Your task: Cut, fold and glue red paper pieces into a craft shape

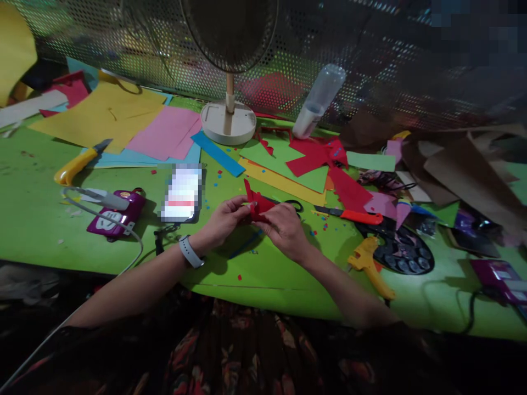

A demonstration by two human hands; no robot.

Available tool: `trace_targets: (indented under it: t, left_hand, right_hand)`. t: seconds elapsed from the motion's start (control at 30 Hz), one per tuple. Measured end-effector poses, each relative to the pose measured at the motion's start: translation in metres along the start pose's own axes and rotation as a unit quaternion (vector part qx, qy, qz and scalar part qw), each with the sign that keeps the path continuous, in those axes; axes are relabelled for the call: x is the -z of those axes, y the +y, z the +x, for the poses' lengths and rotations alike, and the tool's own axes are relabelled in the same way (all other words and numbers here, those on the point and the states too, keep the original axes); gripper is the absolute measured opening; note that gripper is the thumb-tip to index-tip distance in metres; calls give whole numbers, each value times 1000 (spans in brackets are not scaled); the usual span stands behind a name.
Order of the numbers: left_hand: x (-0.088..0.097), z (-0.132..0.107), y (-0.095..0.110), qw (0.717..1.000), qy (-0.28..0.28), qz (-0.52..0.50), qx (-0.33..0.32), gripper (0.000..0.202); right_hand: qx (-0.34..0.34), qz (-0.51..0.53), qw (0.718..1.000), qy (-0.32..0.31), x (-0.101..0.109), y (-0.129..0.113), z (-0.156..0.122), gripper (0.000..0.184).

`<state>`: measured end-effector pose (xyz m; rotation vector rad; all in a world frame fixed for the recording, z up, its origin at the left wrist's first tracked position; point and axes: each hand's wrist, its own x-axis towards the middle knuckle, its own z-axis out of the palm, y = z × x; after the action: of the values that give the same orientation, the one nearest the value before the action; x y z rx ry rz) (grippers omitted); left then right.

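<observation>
Between my two hands, over the green tabletop (pixel 288 274), is a small folded piece of red paper (pixel 260 206). My left hand (pixel 230 216), with a pale watch on its wrist, pinches the paper's left side. On the right side, the fingers of my right hand (pixel 284 227) are closed on the same paper. Behind the paper, dark scissors (pixel 294 206) lie partly hidden by my right hand. A thin blue strip (pixel 247 244) lies on the table below my hands. Tiny red and blue paper bits are scattered around.
A phone (pixel 183 192) and a purple power strip (pixel 117 214) lie left, near a yellow cutter (pixel 80 163). A fan (pixel 229 123) and a tilted bottle (pixel 319 101) stand behind. To the right are an orange cutter (pixel 354 215), a yellow glue gun (pixel 373 266) and a black palette (pixel 420 247).
</observation>
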<state>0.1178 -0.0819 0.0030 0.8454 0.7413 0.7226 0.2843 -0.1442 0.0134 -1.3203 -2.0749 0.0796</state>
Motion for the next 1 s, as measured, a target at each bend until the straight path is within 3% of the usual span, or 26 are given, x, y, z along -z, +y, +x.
trace_targets:
  t: [0.23, 0.43, 0.63, 1.0]
  left_hand:
    - [-2, -4, -2, 999, -39, -1, -1, 23]
    - [-2, -8, -3, 999, -31, -5, 5, 28]
    - [-6, -11, -1, 997, -57, 59, -9, 28]
    - [-8, -9, -6, 995, -49, 88, -10, 28]
  right_hand:
    - [-57, 11, 998, 22, 1, 1, -2, 23]
    - [-122, 39, 991, 33, -1, -1, -3, 28]
    - [-156, 64, 986, 1, 1, -3, -3, 19]
    - [-228, 97, 968, -32, 7, -13, 3, 15]
